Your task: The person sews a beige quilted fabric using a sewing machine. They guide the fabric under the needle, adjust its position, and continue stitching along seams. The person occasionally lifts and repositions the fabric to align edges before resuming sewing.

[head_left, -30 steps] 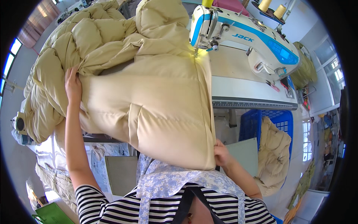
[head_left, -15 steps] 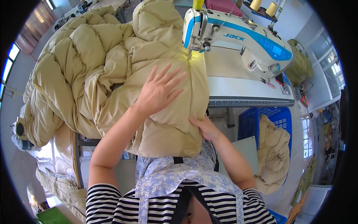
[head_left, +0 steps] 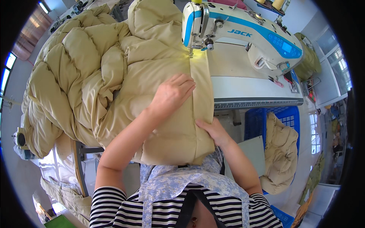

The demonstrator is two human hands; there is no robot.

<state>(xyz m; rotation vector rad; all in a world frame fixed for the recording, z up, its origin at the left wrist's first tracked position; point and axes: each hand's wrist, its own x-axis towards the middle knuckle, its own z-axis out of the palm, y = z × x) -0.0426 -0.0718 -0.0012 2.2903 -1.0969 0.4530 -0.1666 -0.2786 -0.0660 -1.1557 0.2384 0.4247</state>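
Note:
A beige padded garment (head_left: 159, 129) lies across the sewing table, and its front end hangs over my lap. Its long seam runs up under the lit presser foot (head_left: 191, 53) of a white and blue sewing machine (head_left: 228, 32). My left hand (head_left: 174, 91) is closed, fingertips pinching the fabric at the seam, a little in front of the foot. At the right edge of the cloth my right hand (head_left: 213, 130) grips it, thumb on top and the other fingers hidden underneath.
Small pink-handled snips (head_left: 277, 82) lie on the white table top (head_left: 243, 85). Below its ruler edge stands a blue basket (head_left: 253, 123) with more beige padded cloth (head_left: 279, 155). Thread cones (head_left: 278, 4) stand behind the machine. The garment's bulk piles up to the left.
My left hand has gone from spread fingers above the cloth to a pinch at the seam. My right hand keeps its hold on the edge. The view has shifted slightly.

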